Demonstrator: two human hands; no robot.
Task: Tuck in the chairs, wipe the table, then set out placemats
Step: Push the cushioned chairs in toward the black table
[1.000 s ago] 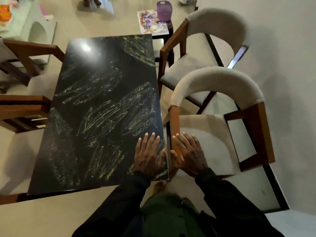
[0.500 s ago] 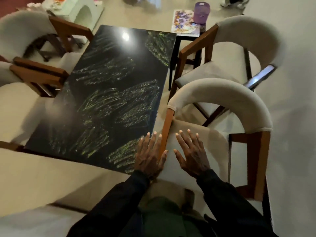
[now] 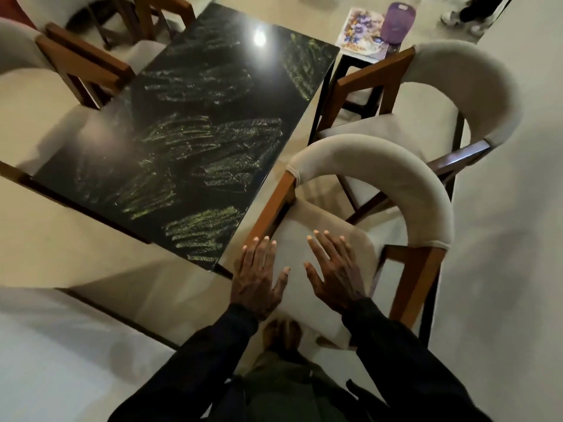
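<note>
We find both hands flat, fingers straight, over the near chair (image 3: 380,172) seat: left hand (image 3: 259,277) by its wooden arm, right hand (image 3: 335,274) alongside. Table (image 3: 195,141) bears green scribbles.

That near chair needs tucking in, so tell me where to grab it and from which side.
Best grip is probably the two wooden arms: left rail in the left hand, right rail in the right hand, coming from the open seat front nearest you. They are straight, narrow bars fingers can wrap; the padded backrest is broad, curved and on the far side.
</note>
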